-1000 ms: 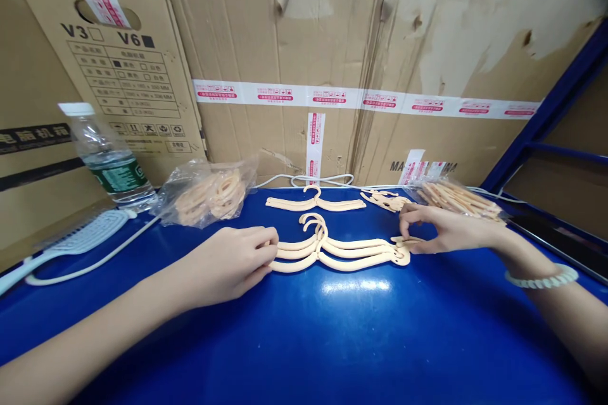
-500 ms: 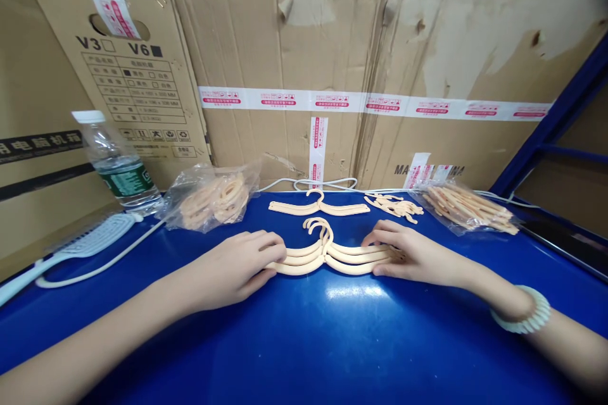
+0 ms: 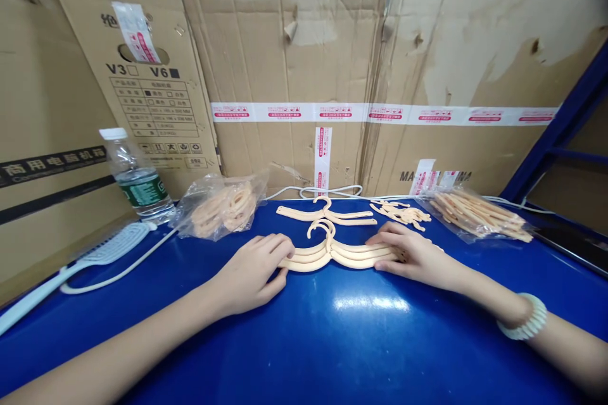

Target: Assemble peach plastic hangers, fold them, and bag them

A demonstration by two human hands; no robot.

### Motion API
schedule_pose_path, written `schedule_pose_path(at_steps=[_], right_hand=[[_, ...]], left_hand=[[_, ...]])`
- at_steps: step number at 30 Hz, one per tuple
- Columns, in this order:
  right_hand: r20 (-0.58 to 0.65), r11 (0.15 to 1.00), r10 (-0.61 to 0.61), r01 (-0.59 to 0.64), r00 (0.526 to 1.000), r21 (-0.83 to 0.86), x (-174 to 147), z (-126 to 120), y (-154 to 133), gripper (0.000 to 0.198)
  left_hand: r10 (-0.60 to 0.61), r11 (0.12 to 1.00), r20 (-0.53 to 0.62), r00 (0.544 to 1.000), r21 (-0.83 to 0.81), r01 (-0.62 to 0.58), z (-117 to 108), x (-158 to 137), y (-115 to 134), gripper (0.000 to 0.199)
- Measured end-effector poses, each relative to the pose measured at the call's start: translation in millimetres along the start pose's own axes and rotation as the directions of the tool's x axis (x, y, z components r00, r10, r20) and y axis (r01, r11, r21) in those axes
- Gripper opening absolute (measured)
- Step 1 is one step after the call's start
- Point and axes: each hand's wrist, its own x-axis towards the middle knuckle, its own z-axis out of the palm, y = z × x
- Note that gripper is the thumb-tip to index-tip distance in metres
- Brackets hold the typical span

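A small stack of beige hangers (image 3: 308, 258) lies on the blue table, hooks pointing away from me. My left hand (image 3: 259, 271) is closed round the stack's left end, thumb at the near side and fingers over the top. At the right end, my right hand (image 3: 409, 254) grips the same stack between thumb and fingers. Just behind, and touched by the stack's hooks, lie more beige hangers (image 3: 297, 212). Loose beige hooks (image 3: 401, 212) form a small pile to the right of these. My hands partly hide both ends of the gripped stack.
A clear bag of beige ring-like parts (image 3: 223, 205) and a water bottle (image 3: 142, 186) stand at the left, near a pale blue hairbrush (image 3: 102, 252). Right of the loose hooks is a bag of beige strips (image 3: 479, 214). Cardboard (image 3: 294, 158) walls the back; a dark flat device (image 3: 570, 250) lies far right.
The view has shifted a little. The gripped hangers have moved closer to those behind, and the back hangers' arms now appear spread apart. Both hands keep their hold.
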Motion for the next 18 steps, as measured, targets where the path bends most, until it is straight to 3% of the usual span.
schedule_pose_path(at_steps=[6,12,15,16,18], right_hand=[[0.009,0.999,0.012,-0.012,1.000,0.031,0,0,4,0.045],[-0.045,0.999,-0.016,0.018,0.999,0.042,3,6,5,0.044],[-0.209,0.997,-0.072,0.071,0.975,-0.015,3,-2,-8,0.035],[-0.304,0.995,-0.100,0.090,0.947,-0.046,1,-9,-15,0.031],[-0.526,0.989,-0.147,0.106,0.837,-0.108,-6,-28,-30,0.025]], left_hand=[[-0.010,0.999,-0.057,0.998,-0.037,0.008,6,-3,-1,0.020],[0.067,0.992,-0.123,0.990,-0.098,-0.079,6,-3,2,0.026],[0.094,0.987,-0.140,0.986,-0.118,-0.111,7,-2,2,0.028],[0.096,0.986,-0.146,0.985,-0.123,-0.115,7,-2,2,0.028],[0.098,0.984,-0.153,0.983,-0.130,-0.118,8,-2,1,0.028]])
